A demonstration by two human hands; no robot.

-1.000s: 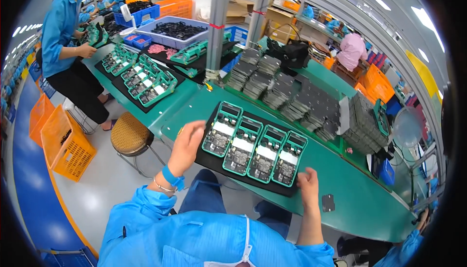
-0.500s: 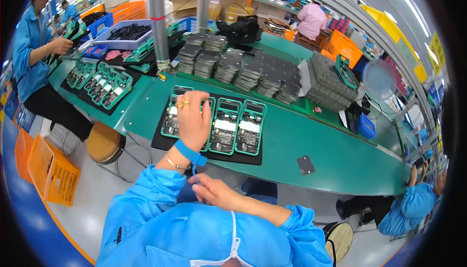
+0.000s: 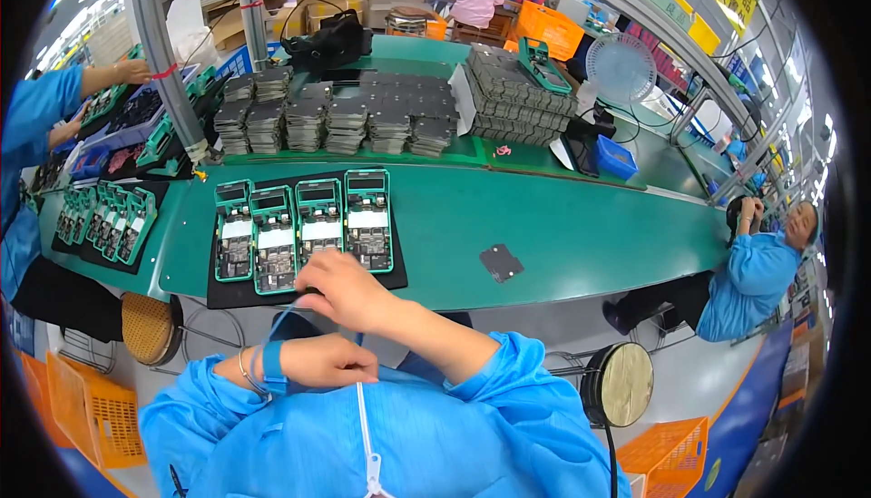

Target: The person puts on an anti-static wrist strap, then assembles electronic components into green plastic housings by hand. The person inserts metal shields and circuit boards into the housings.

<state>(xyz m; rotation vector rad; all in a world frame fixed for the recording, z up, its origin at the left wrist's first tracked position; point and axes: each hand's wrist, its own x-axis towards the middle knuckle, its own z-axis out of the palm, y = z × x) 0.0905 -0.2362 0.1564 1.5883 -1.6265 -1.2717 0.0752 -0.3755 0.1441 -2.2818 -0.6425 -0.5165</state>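
Blue cord (image 3: 284, 313) runs from the right fingers (image 3: 318, 304) beside a green workshop table (image 3: 581, 244).

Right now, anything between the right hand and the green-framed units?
Nothing visible stands in between. The right hand overlaps, in this view, the near end of the third from left of the green-framed units. A thin blue cord runs on its body side; the left hand is nearer the body.

I view a long green-topped workbench (image 3: 581, 226); on it lie a small dark-grey flat plate (image 3: 501, 263) and a black rectangular mat (image 3: 234, 294) bearing four green-framed circuit assemblies (image 3: 318, 229).
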